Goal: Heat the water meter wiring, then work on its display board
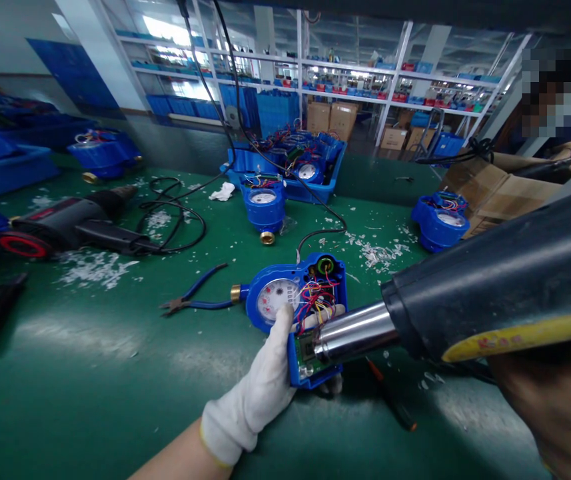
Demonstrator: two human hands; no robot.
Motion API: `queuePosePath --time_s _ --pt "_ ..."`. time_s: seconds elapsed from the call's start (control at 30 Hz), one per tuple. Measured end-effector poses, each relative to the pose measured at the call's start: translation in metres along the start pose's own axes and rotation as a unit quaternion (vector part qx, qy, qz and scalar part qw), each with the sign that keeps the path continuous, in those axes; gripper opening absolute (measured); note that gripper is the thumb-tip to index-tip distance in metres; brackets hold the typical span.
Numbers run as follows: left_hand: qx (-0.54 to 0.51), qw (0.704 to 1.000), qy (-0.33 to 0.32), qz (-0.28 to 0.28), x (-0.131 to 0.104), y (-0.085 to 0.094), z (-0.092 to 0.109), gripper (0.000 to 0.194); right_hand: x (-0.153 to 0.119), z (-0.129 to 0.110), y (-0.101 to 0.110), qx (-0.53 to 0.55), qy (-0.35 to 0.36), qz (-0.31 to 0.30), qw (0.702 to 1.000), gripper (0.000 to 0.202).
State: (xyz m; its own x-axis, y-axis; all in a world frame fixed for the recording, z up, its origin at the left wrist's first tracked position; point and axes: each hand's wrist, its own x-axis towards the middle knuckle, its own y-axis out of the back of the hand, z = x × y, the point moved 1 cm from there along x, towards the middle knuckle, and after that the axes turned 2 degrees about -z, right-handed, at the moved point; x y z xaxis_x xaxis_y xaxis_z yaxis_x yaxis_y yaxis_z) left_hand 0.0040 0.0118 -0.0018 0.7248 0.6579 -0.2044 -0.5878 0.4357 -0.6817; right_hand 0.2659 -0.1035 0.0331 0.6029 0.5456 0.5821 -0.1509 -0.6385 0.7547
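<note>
Heat gun (490,293), black with a yellow stripe and a shiny metal nozzle, fills the 3 to 4 o'clock part of the view, its nozzle tip resting just over the green circuit board (310,351) inside the open blue water meter (295,300) near the middle of the green bench (90,373); the right hand (560,407) at 4 o'clock is closed around the gun's grip, bare and partly cut by the frame edge. The left hand (265,380), in a white glove, comes up from 6 o'clock and clasps the meter, thumb lying across the dial edge and fingers wrapped under the housing by the coloured wires (318,297). A second heat gun (65,227) lies on the bench at 9 o'clock with its black cable (175,213) looped beside it. A blue crate (295,167) of more meters sits at 12 o'clock, one loose meter (264,207) just before it and another (440,220) at 2 o'clock near a cardboard box (495,190). Blue-handled pliers (192,300) lie just left of the held meter, and white scraps (95,267) litter the bench
</note>
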Motion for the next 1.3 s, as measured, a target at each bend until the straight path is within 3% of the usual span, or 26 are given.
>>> queuePosePath --time_s 0.2,0.4,0.7,0.93,1.1,1.3 --pt "0.062 0.998 0.003 0.009 0.001 0.0 -0.001 0.086 0.002 -0.003 0.002 -0.008 -0.002 -0.011 1.0 0.046" --pt "0.045 0.999 0.007 -0.007 0.002 0.0 -0.002 0.093 0.003 0.0 -0.001 -0.009 0.005 -0.001 1.0 0.044" --pt "0.053 0.997 -0.023 -0.056 -0.003 0.006 -0.007 0.059 0.016 0.001 0.001 0.042 -0.071 -0.033 0.996 0.053" --pt "0.046 0.997 -0.035 -0.057 -0.004 0.008 -0.007 0.041 0.016 -0.004 0.001 0.03 -0.069 -0.09 0.993 0.051" --pt "0.05 0.997 -0.04 -0.05 -0.005 0.003 -0.005 0.049 0.012 -0.011 0.001 0.029 -0.055 -0.096 0.993 0.051" --pt "0.056 0.997 -0.036 -0.041 -0.005 0.005 -0.005 0.04 0.013 -0.007 -0.001 0.018 -0.046 -0.1 0.994 0.049"
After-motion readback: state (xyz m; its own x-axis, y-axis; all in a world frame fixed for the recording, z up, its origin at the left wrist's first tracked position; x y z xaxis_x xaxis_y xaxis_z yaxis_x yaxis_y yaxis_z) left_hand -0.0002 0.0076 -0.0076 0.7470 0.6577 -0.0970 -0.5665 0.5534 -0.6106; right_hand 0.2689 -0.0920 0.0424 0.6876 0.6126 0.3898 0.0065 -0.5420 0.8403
